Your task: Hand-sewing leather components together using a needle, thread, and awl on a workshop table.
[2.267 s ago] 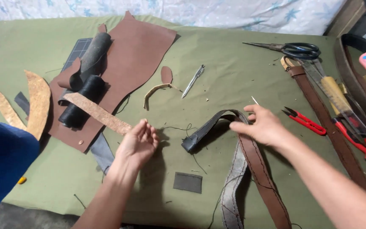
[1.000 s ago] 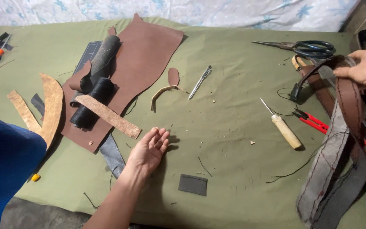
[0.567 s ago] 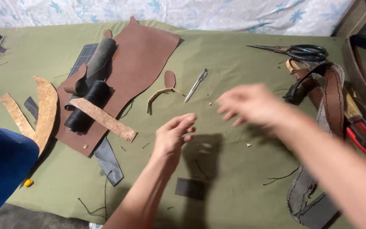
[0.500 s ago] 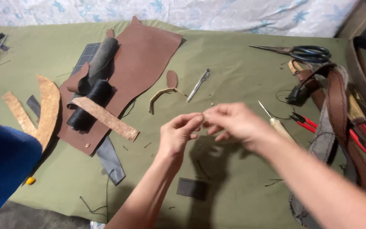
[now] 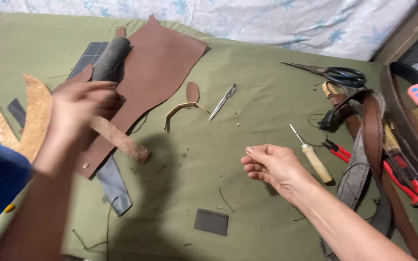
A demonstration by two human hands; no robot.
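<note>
My green work cloth (image 5: 267, 121) spreads under everything, and the big brown leather sheet (image 5: 156, 67) lies at its far left with a dark leather roll (image 5: 110, 58) resting on it. Along the right edge the stitched belt straps (image 5: 371, 140) pile up beside the black-handled scissors (image 5: 339, 75) and the red-handled pliers (image 5: 402, 179).

My left hand (image 5: 81, 108) is raised over the near edge of the leather sheet, blurred, fingers curled in; I cannot tell whether it grips anything. My right hand (image 5: 272, 166) hovers low over bare cloth at centre, thumb and forefinger pinched narrow as if on a fine thread, though no thread shows between them clearly.

The wooden-handled awl (image 5: 313, 157) lies just beside my right hand, its point aimed away from me. A tan strip (image 5: 119, 140) rests across the sheet's near corner, a small dark patch (image 5: 211, 222) sits near me, and a thin metal tool (image 5: 222, 101) lies beyond a curled leather offcut (image 5: 180, 111).

As I judge it, doing this well means keeping the pinch steady, drawing my hands apart evenly, and staying wide of the awl's point.
</note>
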